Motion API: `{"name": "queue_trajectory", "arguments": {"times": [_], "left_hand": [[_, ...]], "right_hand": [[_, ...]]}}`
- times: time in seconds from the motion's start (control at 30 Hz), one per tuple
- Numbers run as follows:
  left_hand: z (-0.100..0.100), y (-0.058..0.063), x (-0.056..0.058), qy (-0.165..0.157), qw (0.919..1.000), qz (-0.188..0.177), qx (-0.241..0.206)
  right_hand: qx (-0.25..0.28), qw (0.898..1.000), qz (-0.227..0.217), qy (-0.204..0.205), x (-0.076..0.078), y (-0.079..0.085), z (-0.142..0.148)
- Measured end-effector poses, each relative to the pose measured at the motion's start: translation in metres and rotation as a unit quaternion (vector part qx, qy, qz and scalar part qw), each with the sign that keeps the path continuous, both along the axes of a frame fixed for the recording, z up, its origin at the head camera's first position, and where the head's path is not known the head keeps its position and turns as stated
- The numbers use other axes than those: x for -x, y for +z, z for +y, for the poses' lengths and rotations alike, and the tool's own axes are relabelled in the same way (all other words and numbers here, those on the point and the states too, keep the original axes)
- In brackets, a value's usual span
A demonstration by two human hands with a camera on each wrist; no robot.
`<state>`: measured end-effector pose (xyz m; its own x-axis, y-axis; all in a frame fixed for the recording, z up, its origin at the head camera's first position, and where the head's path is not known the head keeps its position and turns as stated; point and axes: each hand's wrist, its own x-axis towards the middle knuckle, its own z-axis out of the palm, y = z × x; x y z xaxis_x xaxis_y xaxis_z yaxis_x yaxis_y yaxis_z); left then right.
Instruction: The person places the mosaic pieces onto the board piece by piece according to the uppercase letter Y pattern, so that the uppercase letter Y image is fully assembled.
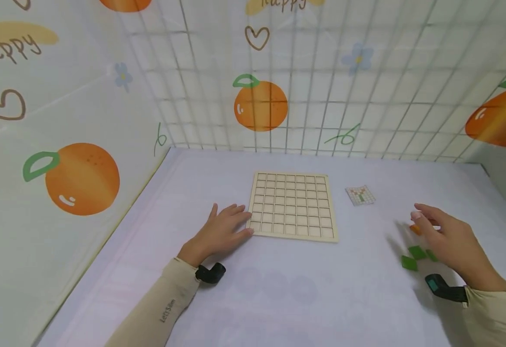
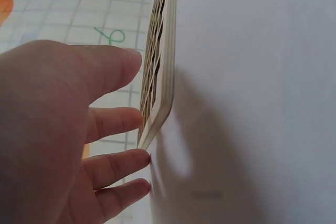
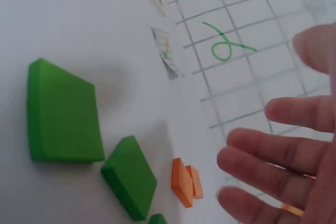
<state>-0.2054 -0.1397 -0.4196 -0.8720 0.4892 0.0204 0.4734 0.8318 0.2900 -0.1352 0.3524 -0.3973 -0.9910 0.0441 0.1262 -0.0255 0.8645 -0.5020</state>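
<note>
A square wooden board (image 1: 294, 207) with a grid of shallow cells lies flat on the table, its cells bare. My left hand (image 1: 222, 231) rests at the board's left edge with fingers extended; in the left wrist view the fingertips are right at the board's corner (image 2: 167, 98). Over on the right, my right hand (image 1: 457, 243) hovers above some loose square tiles, its fingers loosely bent and holding nothing. Several green tiles (image 3: 65, 114) lie below it, with orange tiles (image 3: 182, 183) farther off. In the head view the hand partly hides these tiles.
A small paper card (image 1: 360, 195) printed with a coloured grid pattern lies between the board and the right hand. Around the white table (image 1: 279, 289) hang sheets printed with oranges, and a wire grid (image 1: 305, 115) stands at the back.
</note>
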Motion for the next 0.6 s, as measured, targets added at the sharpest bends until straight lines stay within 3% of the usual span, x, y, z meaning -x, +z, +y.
{"name": "queue_trajectory", "arguments": {"times": [0.2,0.47,0.6], "left_hand": [[0.004,-0.009,0.002,-0.007,0.9999,-0.007,-0.006],[0.008,-0.012,0.005,-0.024,0.9994,-0.007,-0.025],[0.008,-0.012,0.005,-0.032,0.9987,-0.010,-0.038]], "right_hand": [[0.041,0.998,0.008,-0.044,-0.006,-0.004,0.004],[0.046,0.996,-0.032,-0.066,-0.017,-0.018,0.014],[0.059,0.996,-0.048,-0.056,-0.023,-0.022,0.017]]}}
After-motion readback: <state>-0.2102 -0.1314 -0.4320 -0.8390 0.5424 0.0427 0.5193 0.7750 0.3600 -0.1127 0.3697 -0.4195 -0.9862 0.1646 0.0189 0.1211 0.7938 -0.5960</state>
